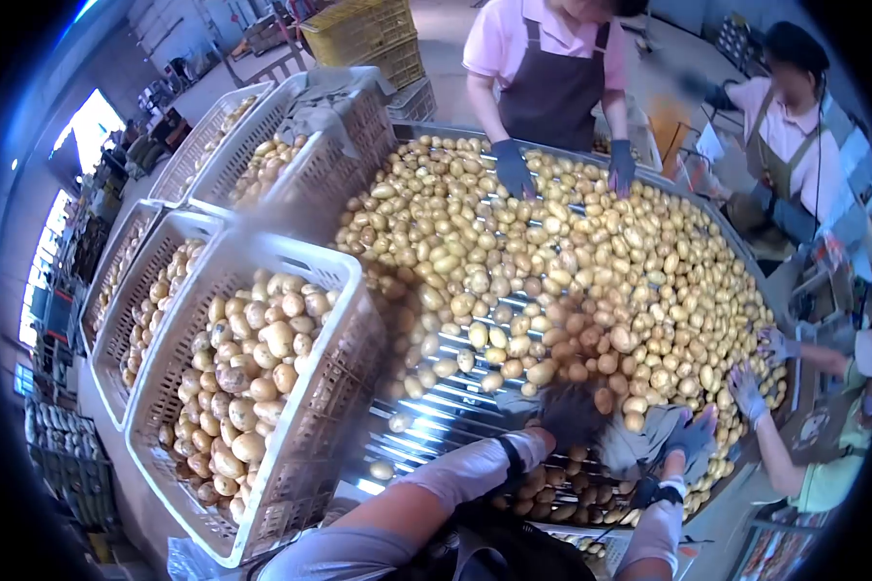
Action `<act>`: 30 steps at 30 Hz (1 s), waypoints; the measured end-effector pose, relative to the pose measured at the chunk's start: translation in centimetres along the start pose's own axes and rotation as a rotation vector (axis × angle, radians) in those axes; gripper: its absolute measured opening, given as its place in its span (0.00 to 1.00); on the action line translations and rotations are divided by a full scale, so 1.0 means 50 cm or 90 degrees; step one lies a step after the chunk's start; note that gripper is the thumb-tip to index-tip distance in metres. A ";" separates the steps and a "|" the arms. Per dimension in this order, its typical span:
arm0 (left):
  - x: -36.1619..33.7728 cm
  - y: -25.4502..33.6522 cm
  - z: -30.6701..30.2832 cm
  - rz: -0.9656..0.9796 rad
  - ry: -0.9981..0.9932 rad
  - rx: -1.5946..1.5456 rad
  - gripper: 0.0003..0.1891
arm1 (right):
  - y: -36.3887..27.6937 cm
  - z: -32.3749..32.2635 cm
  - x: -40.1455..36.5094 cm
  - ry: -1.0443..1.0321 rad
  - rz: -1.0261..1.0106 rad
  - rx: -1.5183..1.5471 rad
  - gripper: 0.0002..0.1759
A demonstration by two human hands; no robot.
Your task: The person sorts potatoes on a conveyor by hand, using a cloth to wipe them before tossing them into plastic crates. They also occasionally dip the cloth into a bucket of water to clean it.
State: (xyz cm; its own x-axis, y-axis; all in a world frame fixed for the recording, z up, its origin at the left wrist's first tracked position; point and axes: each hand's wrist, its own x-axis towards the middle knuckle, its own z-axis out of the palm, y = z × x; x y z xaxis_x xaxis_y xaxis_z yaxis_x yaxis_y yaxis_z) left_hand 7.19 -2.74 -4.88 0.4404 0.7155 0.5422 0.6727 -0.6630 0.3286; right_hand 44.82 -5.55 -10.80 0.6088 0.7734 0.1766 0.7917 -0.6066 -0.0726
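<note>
Many potatoes (pixel 669 281) cover a metal roller sorting table (pixel 421 436) in front of me. My left hand (pixel 572 412), in a dark glove, reaches over the rollers among the potatoes. Its fingers are smeared by shadow and blur, so I cannot tell what they hold. Off to the right, my right hand (pixel 691 436) wears a grey glove with bare fingertips, its fingers stretched forward at the potatoes' edge. A crumpled grey cloth (pixel 639 443) lies between my hands, right beside the right one. More potatoes sit in shade below my wrists.
Plastic crates of potatoes stand at left, the nearest a white crate (pixel 344 320); a grey cloth (pixel 325 116) drapes another. Opposite, a person's gloved hands (pixel 513 169) touch potatoes. At right, another person's gloved hands (pixel 748 392) reach in. Yellow crates (pixel 363 39) stand behind.
</note>
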 end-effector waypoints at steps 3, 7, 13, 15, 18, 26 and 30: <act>-0.011 -0.028 -0.147 -0.051 -0.414 -0.193 0.26 | 0.053 -0.005 -0.086 0.049 -0.120 0.115 0.41; -0.298 -0.152 -0.126 -0.168 -0.167 -0.443 0.21 | 0.110 -0.043 -0.301 -0.023 -0.370 0.101 0.44; -0.334 -0.123 -0.477 -0.464 0.030 -0.246 0.14 | 0.059 -0.110 -0.301 -0.110 -0.504 0.023 0.28; -0.341 -0.117 -0.539 -0.487 0.099 -0.160 0.17 | -0.050 -0.180 -0.245 -0.078 -0.352 0.072 0.23; -0.410 -0.112 -0.561 -0.656 0.146 -0.178 0.20 | -0.315 -0.299 -0.134 0.113 -0.426 0.356 0.23; -0.559 -0.095 -0.487 -0.934 0.122 -0.174 0.25 | -1.206 -0.308 -0.133 -0.078 -0.671 0.676 0.31; -0.618 -0.176 -0.405 -0.660 0.141 -0.253 0.44 | -1.529 -0.191 -0.352 -0.087 -1.042 0.601 0.34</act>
State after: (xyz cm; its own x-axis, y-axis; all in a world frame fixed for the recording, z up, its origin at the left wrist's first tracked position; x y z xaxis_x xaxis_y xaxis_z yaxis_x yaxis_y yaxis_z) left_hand -24.38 -23.45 -8.86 -0.3612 0.9322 -0.0228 0.3980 0.1762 0.9003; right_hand -26.90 25.47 1.03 -0.7060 0.4411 0.5542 0.2516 0.8876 -0.3859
